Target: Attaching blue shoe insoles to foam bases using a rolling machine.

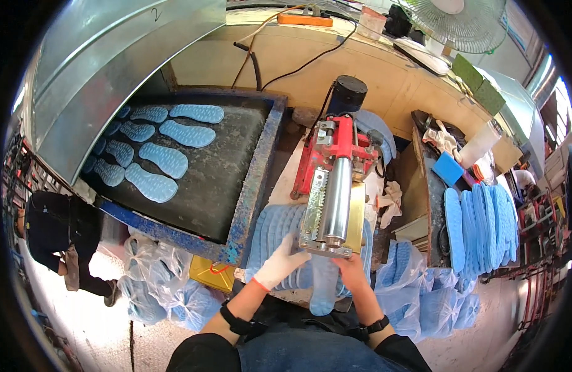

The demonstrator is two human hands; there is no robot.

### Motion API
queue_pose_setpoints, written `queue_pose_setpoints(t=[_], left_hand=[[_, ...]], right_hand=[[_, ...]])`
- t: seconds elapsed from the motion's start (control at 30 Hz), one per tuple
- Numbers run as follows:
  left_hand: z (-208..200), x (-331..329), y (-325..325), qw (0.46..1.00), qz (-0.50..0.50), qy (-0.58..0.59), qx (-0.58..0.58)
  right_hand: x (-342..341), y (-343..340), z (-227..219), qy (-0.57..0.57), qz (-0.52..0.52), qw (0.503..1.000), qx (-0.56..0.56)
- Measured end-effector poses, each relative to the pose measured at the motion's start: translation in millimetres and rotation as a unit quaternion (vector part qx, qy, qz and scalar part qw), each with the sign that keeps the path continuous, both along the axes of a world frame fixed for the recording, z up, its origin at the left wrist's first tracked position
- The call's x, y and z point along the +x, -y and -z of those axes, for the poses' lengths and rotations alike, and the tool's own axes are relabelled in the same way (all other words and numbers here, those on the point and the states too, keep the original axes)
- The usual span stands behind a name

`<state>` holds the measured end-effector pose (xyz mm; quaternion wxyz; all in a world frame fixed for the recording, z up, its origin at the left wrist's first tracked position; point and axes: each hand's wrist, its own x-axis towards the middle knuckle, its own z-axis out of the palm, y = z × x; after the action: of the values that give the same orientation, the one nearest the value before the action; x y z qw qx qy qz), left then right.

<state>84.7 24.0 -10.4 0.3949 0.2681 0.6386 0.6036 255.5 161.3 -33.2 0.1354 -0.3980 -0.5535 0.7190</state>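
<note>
Head camera — single wide fisheye view, worn on the person's head, facing steeply down and forward. Near field: roller machine (334,198) close below, own forearms entering from lower edge. Rim — straight edges bend; conveyor tray (252,180) at left.
</note>
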Motion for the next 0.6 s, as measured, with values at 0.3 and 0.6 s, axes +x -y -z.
queue_pose_setpoints(t=[0.3,0.6], left_hand=[[-44,-39,-3,0.996,0.036,0.074,0.031],[-93,-91,-73,0.901,0.118,-0.418,-0.021]], right_hand=[[-3,-14,18,0.03,-0.049,0.969,0.239],[13,-31,63,0.098,-0.043,0.805,0.584]])
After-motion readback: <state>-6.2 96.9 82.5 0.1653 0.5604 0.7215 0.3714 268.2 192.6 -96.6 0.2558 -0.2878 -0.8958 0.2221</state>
